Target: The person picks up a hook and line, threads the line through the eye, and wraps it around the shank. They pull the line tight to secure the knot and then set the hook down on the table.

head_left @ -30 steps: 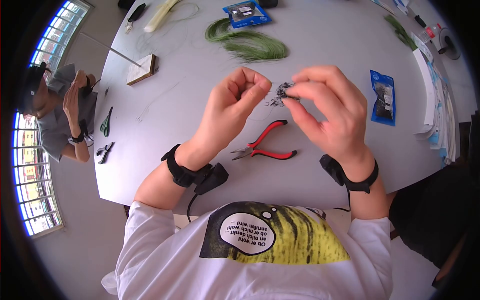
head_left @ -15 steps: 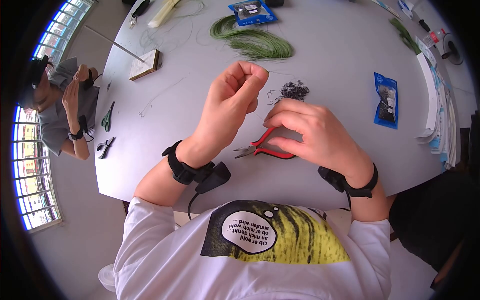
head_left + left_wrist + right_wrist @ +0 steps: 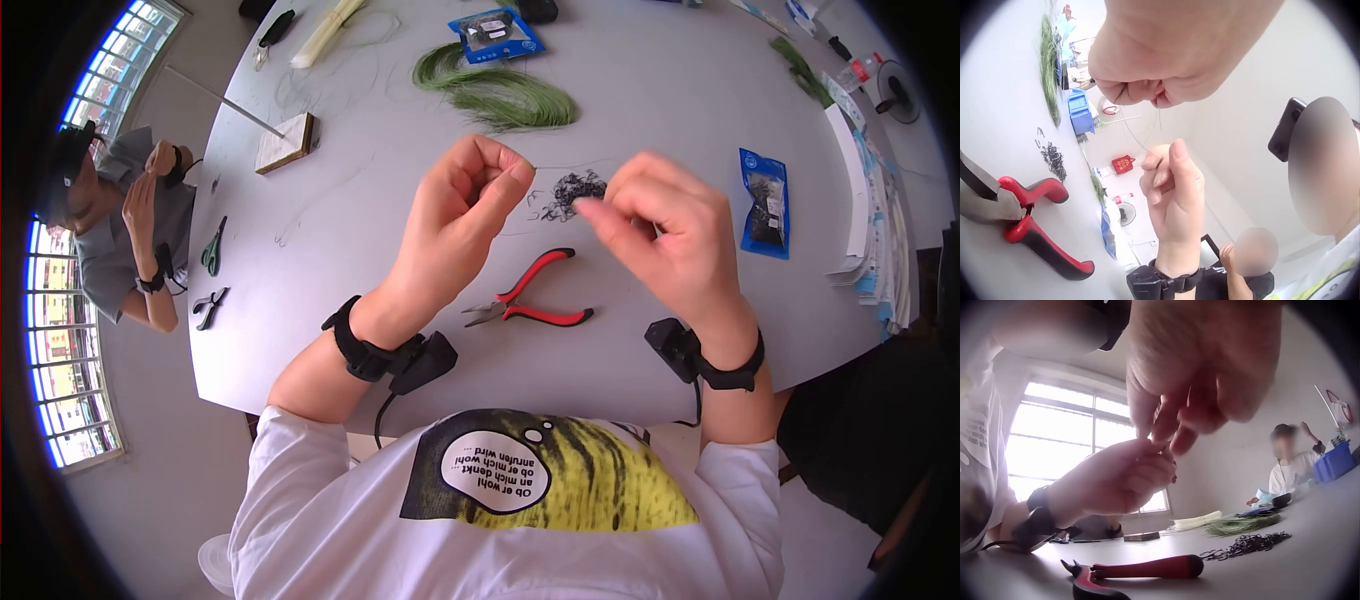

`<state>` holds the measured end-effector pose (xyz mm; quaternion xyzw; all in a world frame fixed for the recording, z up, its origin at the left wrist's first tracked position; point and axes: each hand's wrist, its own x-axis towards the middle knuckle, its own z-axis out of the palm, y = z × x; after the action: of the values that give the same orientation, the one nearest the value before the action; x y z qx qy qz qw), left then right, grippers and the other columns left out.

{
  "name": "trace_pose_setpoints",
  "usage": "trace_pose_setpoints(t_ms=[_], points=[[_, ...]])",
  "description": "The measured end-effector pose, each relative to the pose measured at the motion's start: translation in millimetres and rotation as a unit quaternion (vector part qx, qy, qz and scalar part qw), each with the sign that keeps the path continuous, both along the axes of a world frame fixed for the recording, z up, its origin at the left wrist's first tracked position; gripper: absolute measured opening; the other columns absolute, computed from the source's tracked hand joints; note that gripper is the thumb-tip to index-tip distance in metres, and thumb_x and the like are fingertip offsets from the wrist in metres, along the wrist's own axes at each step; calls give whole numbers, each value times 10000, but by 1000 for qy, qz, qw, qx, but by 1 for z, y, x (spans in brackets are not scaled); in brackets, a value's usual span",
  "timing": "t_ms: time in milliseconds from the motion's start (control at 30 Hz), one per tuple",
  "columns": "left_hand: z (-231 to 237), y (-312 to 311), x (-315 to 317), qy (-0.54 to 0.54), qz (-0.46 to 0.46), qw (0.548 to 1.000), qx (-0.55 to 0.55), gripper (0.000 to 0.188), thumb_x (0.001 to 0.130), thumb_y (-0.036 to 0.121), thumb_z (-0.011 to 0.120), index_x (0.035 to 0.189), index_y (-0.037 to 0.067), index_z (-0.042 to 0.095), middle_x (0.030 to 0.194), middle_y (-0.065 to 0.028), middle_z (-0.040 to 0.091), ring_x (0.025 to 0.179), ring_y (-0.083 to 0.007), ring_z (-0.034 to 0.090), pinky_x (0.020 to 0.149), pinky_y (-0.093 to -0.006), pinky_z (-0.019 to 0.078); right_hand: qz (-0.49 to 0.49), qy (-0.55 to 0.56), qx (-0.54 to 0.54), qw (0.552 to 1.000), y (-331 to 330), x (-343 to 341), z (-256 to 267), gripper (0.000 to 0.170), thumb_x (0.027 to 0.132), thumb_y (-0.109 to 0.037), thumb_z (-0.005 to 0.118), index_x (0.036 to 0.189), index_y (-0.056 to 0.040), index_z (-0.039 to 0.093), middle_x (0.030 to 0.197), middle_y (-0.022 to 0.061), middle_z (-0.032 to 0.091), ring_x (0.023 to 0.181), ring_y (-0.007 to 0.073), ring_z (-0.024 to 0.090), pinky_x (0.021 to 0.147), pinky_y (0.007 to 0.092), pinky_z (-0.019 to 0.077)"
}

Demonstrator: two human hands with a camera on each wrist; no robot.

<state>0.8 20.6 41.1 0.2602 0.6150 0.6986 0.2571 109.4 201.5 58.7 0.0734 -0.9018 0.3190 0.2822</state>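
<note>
Curled fingers and thumb of the left hand (image 3: 465, 208) pinch a thin strand (image 3: 1129, 128), which runs to the right hand (image 3: 680, 228) in the left wrist view. That right hand has its fingers bent round the strand's other part, its thumb extended beside the dark pile. Small black hook-like pieces (image 3: 580, 190) lie heaped on the table between the hands, some loose at the left side. Pliers with red and black handles (image 3: 548, 317) lie below the hands, their jaws parted and facing left. Whatever else the left fingertips may hold is hidden.
Green strands (image 3: 520, 100) and a blue packet (image 3: 495, 36) lie beyond the hands. Another blue packet (image 3: 765, 205) is at right, near papers (image 3: 850, 190). At left are a block with a rod (image 3: 286, 143), scissors (image 3: 212, 248) and small pliers (image 3: 210, 307). Another person sits at left.
From above the red pliers, the right hand has moved up and to the right, beside the black pile, and its fingers are more curled. The left hand has barely moved.
</note>
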Motion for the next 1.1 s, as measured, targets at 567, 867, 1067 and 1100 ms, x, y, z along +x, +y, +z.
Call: trace_pose_setpoints(t_ms=[567, 867, 1067, 1100], points=[[1, 0, 5, 4, -27, 1000, 4, 94, 986, 134, 537, 967, 43, 521, 721, 70, 430, 556, -8, 293, 500, -197, 236, 63, -147, -418, 894, -16, -12, -12, 95, 904, -69, 641, 981, -13, 630, 834, 20, 668, 738, 67, 644, 611, 215, 517], [2, -3, 5, -21, -41, 999, 25, 123, 975, 137, 568, 975, 16, 547, 832, 22, 574, 712, -10, 452, 600, -177, 358, 68, -105, -420, 899, -21, -13, -27, 68, 873, -42, 670, 828, -10, 630, 756, -8, 648, 655, 32, 571, 590, 196, 467], [2, 0, 10, 12, -25, 999, 25, 103, 984, 130, 535, 942, 37, 519, 708, 72, 430, 570, -7, 299, 505, -198, 239, 53, -33, -316, 947, -24, -14, -27, 70, 821, 6, 674, 784, -14, 619, 706, 11, 624, 592, 61, 565, 558, 214, 458], [1, 0, 9, 13, -25, 999, 26, 103, 984, 130, 535, 942, 37, 519, 708, 72, 430, 570, -7, 299, 505, -198, 239, 45, -2, -253, 966, -24, -13, -25, 78, 806, 17, 675, 776, -18, 613, 689, 19, 612, 570, 79, 567, 546, 223, 457]])
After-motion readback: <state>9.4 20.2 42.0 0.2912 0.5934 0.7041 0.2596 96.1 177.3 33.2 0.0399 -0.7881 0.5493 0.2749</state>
